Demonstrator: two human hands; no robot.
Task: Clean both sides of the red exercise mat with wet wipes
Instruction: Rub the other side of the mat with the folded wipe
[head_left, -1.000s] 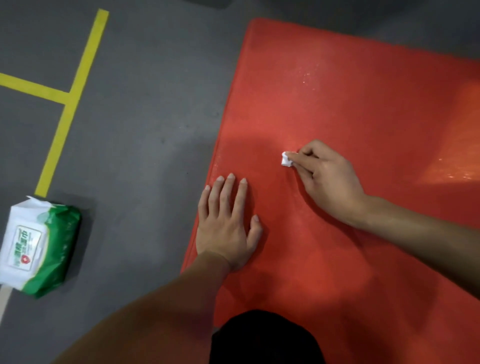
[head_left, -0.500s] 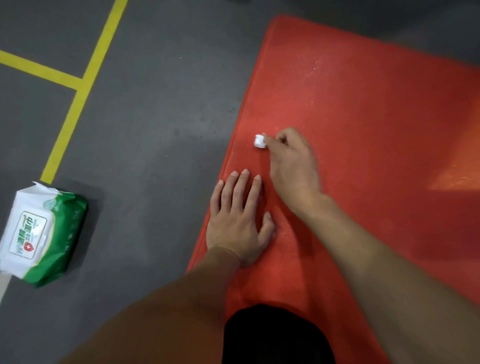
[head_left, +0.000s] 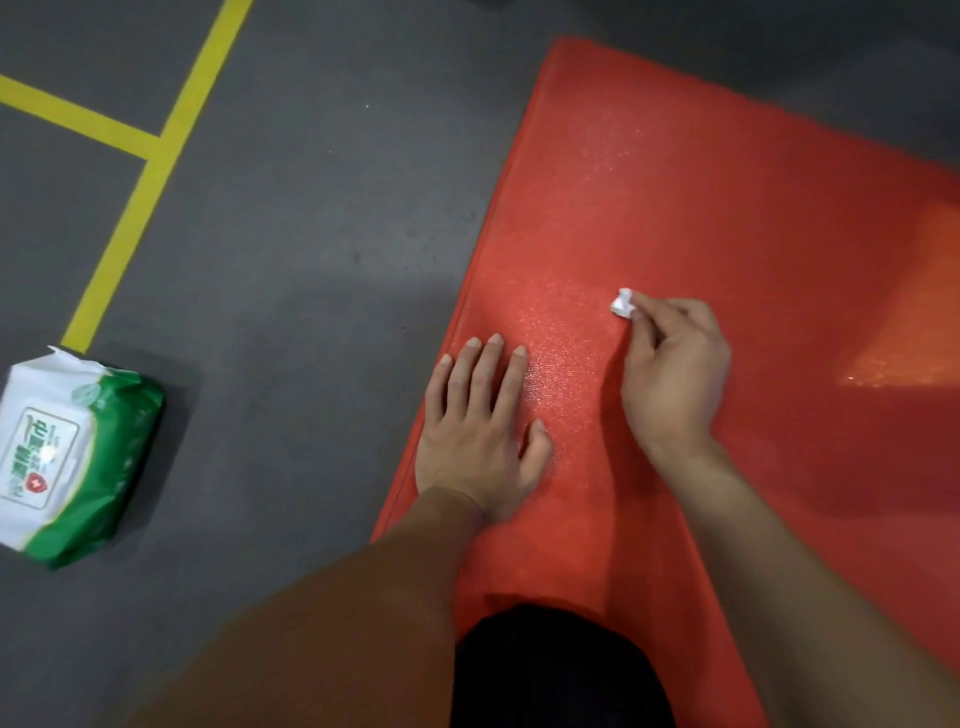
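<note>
Left hand (head_left: 480, 434) lay flat, fingers straight, on textured red foam exercise mat (head_left: 753, 249), right hand (head_left: 672, 371) fingers curled, pinched small crumpled white wet wipe (head_left: 622, 303) against mat

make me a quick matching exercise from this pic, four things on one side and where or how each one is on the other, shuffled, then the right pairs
Things
1. left hand
2. right hand
3. wipe pack
4. yellow lines

States
A. lies on the grey floor, left of the red mat
B. pinches a small balled white wipe
C. marked on the floor, far left
D. flat on the mat, fingers straight, near its left edge

Pairs: 1-D, 2-B, 3-A, 4-C
</note>
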